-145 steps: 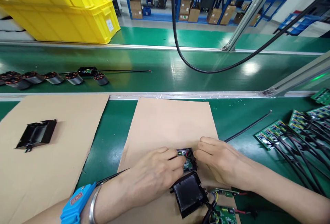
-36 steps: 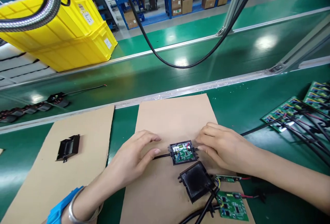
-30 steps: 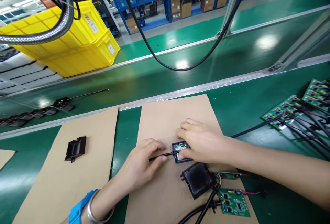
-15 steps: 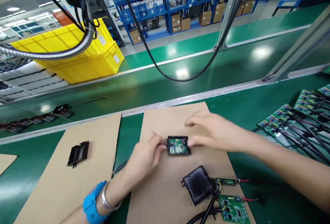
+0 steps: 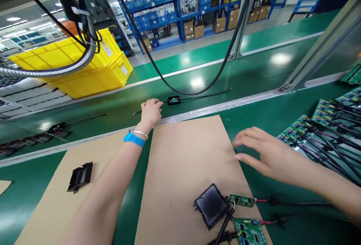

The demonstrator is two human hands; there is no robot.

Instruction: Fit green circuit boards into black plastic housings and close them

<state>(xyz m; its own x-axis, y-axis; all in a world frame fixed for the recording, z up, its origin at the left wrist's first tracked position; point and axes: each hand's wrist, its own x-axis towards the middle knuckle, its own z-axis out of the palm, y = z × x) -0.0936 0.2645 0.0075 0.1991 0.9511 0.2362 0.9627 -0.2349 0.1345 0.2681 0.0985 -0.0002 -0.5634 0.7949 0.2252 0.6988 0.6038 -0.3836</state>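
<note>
Stretched out over the green belt, my left hand [image 5: 151,111] is closed around the black cable at the left of a small black case [image 5: 174,100]. A green circuit board sits in that case, and a long thin cable [image 5: 208,95] runs from its right side. My right hand [image 5: 258,151] hovers open by the right edge of the cardboard sheet [image 5: 183,154], thumb and fingers apart, holding nothing. Lower on the cardboard lies a black square housing [image 5: 211,204], wired to a narrow circuit board [image 5: 242,200] and a larger green board [image 5: 249,232].
An empty black case [image 5: 80,177] rests on the left cardboard sheet [image 5: 59,188]. Several wired boards [image 5: 332,124] lie at the right. A metal rail [image 5: 194,115] borders the belt. Yellow crates [image 5: 113,70] stand at the far left; a black cable loop [image 5: 169,85] hangs ahead.
The small black case with its board went from the cardboard up onto the green belt, my left hand with it. My right hand let go of it and drew back to the right.
</note>
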